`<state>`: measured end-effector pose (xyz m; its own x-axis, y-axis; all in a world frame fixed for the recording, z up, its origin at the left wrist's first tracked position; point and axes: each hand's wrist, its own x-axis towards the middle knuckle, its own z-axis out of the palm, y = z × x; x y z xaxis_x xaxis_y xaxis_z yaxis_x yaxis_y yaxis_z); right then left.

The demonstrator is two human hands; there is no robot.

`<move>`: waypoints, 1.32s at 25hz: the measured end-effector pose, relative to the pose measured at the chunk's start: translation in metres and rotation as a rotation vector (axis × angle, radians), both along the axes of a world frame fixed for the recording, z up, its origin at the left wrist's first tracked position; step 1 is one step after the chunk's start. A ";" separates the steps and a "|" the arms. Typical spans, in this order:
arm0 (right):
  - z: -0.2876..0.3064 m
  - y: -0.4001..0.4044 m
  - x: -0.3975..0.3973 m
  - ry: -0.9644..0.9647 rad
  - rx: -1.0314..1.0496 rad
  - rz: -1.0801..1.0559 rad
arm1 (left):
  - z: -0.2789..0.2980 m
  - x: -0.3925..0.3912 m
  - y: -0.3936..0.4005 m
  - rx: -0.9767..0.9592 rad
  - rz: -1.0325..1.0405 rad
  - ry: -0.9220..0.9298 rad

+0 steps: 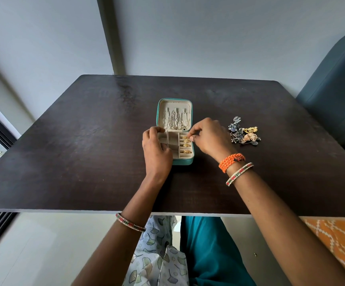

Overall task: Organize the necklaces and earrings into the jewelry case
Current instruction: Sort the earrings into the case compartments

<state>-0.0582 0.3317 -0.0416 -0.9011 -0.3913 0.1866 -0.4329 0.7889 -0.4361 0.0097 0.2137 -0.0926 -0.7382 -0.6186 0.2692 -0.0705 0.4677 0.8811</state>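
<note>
Teal case, open between both hands: beige lining, silver necklaces hung in the lid, gold earrings in its right-hand slots. Left hand curled on the case's left edge. Right hand pinches at the top earring slot; what it pinches is unclear. Loose earring pile right of that hand, on a dark table.

Both hands crowd the open jewelry case at mid-tabletop; an earring pile blocks the right; left and near stretches lie open.
</note>
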 end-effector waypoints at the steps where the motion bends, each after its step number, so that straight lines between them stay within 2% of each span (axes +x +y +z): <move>1: 0.000 0.000 -0.001 0.013 0.006 0.005 | 0.000 0.000 0.001 -0.004 -0.001 0.002; 15: 0.001 -0.001 0.000 -0.075 -0.029 0.024 | -0.002 -0.001 -0.001 -0.001 -0.001 0.004; 17: -0.001 0.000 -0.001 -0.092 -0.086 0.014 | -0.001 0.000 0.000 0.016 0.008 0.009; 19: -0.009 0.005 -0.002 -0.145 -0.262 -0.068 | 0.001 0.001 0.000 0.056 0.005 0.029; 21: -0.015 0.007 0.001 -0.337 -0.453 -0.135 | 0.003 0.003 0.000 0.122 -0.021 0.055; 23: -0.021 0.006 0.005 -0.482 -0.486 -0.105 | 0.003 0.005 -0.006 0.234 -0.046 0.069; 25: -0.022 -0.001 0.009 -0.494 -0.488 -0.060 | 0.002 0.008 -0.017 0.361 -0.044 0.081; 27: -0.021 -0.011 0.013 -0.487 -0.510 -0.034 | 0.001 0.013 -0.027 0.407 -0.009 0.089; 33: -0.025 -0.030 0.019 -0.453 -0.501 0.031 | 0.007 0.023 -0.032 0.207 0.109 0.111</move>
